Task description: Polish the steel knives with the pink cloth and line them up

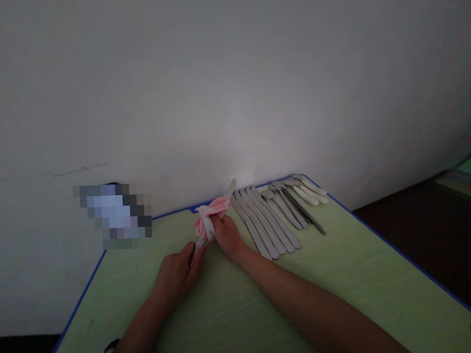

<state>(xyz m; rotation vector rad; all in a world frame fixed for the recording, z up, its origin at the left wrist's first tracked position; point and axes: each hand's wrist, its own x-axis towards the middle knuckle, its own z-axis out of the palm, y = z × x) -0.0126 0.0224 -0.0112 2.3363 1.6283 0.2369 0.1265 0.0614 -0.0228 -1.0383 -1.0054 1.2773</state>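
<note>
My left hand [181, 272] is closed around the handle end of a metal table knife [232, 186]. Wrapped about the middle of that knife is a pink and white cloth [203, 222], which my right hand [228, 238] grips, hiding most of the blade. The rounded blade tip sticks out beyond the cloth towards the wall. Just right of my right hand, several table knives [266, 222] lie side by side on the green table [233, 312].
Right of the knives lie several spoons [286, 210] and other slim metal cutlery, then pieces with pale handles [304, 194] by the table's far right corner. A pixelated object [114, 210] is at the far left corner. A pale wall [232, 93] stands behind the table.
</note>
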